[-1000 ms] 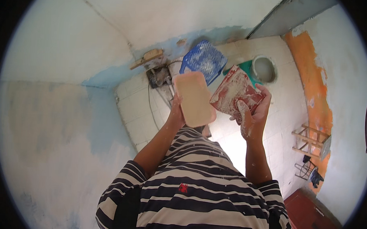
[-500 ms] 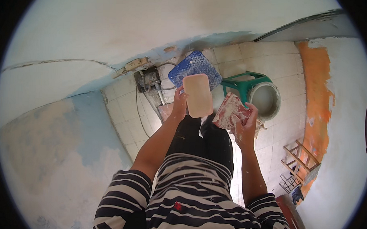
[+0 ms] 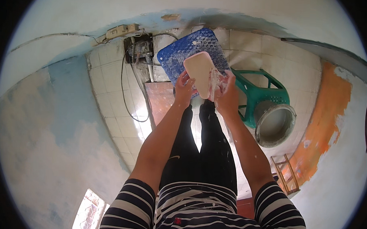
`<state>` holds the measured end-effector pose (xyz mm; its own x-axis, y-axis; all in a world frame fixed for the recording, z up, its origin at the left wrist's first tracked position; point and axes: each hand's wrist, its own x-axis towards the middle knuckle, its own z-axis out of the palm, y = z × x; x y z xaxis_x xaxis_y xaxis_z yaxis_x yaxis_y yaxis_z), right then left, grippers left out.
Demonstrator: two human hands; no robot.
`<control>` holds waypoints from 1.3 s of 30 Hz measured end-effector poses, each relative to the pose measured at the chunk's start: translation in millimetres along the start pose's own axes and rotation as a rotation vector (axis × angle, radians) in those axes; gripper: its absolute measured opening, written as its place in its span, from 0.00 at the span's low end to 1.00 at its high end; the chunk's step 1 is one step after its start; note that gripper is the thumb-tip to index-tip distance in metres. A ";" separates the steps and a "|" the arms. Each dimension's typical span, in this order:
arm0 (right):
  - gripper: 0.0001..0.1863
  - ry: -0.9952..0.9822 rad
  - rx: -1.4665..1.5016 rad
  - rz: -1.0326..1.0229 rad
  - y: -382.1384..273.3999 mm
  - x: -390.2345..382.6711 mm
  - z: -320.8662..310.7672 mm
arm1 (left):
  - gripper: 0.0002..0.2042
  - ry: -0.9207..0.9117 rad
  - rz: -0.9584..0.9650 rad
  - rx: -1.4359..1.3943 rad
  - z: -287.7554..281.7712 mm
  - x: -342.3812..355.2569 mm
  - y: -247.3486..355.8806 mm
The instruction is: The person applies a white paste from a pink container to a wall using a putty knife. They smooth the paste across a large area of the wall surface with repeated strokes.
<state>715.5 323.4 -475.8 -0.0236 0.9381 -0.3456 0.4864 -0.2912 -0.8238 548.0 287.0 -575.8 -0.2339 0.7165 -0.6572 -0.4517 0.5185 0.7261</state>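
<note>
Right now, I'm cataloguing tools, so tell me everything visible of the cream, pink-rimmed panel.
The panel is oblong, with rounded corners, a smooth cream face and thin pink rim; material unclear. Tilted, it is held by the left hand above a blue surface; a smeared reddish plate in the right hand overlaps its right side.

A dark, white-striped shirt [image 3: 200, 202] with a small red mark [image 3: 177, 221] is worn with black trousers [image 3: 198, 167].

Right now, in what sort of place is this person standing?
Probably a room under renovation. The left wall has patchy blue paint, the right wall an orange strip, and a bucket with greyish contents is by a green stool.
</note>
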 end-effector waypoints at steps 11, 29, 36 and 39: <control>0.25 0.105 -0.277 -0.440 29.1 34.7 75.4 | 0.22 0.059 -0.063 0.128 -24.7 -1.1 10.1; 0.22 -0.221 -0.383 -0.222 29.8 31.7 103.8 | 0.18 0.011 0.007 0.198 -36.4 10.3 20.8; 0.26 -0.109 -0.373 -0.170 28.2 35.5 109.5 | 0.16 0.142 0.233 0.619 -31.6 9.4 28.1; 0.25 -0.126 -0.385 -0.218 33.7 39.2 114.3 | 0.17 0.127 0.258 0.563 -29.5 13.6 31.0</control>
<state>631.2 328.9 -568.5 -0.2556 0.9328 -0.2542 0.7470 0.0236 -0.6644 505.5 299.0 -568.2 -0.3911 0.8080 -0.4406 0.1476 0.5276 0.8366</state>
